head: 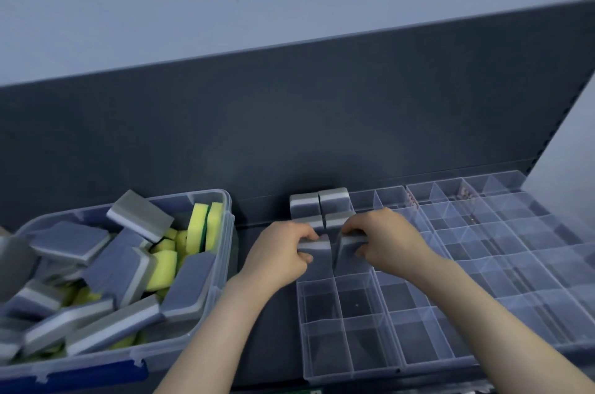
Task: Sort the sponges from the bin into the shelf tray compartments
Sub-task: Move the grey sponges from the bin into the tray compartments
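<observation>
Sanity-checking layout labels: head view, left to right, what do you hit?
Bin → left hand gripping a sponge → right hand gripping a second sponge → empty tray compartments.

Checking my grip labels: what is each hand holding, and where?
Left hand pinches one grey sponge at its upper edge; right hand, the neighbouring sponge likewise.

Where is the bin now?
Head view, lower left: the bin sits on the shelf, left of the tray, holding grey sponges and yellow sponges.
</observation>
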`<action>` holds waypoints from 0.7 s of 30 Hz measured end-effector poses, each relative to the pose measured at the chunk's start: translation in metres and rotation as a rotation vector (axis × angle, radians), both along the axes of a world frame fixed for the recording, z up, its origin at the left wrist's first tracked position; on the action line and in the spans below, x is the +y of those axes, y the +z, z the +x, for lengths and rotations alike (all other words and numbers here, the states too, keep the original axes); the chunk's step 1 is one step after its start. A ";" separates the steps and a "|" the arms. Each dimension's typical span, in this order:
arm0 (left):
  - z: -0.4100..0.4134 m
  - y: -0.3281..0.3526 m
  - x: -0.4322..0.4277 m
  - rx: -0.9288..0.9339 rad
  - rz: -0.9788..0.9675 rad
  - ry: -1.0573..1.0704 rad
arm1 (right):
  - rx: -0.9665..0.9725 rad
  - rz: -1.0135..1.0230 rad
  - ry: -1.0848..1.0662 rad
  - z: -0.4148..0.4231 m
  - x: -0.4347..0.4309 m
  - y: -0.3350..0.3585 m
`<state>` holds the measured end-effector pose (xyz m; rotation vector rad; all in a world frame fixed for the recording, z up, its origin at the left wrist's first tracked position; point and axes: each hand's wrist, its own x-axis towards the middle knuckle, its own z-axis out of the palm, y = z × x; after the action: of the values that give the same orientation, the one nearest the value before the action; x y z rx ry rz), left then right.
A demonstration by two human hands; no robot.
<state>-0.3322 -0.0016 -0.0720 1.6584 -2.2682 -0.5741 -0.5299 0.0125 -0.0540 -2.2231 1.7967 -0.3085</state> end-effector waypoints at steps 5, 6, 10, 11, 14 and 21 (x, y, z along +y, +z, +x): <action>-0.003 -0.020 -0.001 -0.070 0.039 -0.022 | 0.028 0.034 0.031 0.002 -0.002 -0.010; -0.003 -0.023 -0.001 -0.061 0.042 -0.013 | 0.023 0.041 0.031 0.003 -0.002 -0.014; -0.003 -0.031 -0.001 -0.003 0.037 0.030 | -0.013 0.063 0.007 0.005 -0.001 -0.027; -0.004 -0.032 0.000 0.011 0.038 0.040 | -0.031 0.065 -0.003 0.006 -0.001 -0.030; -0.003 -0.038 0.001 0.059 0.036 0.077 | -0.082 0.046 -0.051 0.009 0.002 -0.039; -0.004 -0.044 0.007 0.131 0.021 0.118 | -0.154 0.039 -0.122 0.010 0.007 -0.051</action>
<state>-0.3358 0.0057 -0.1163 1.6987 -2.0647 -0.6594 -0.5203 0.0193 -0.1048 -2.0087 1.8421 -0.4524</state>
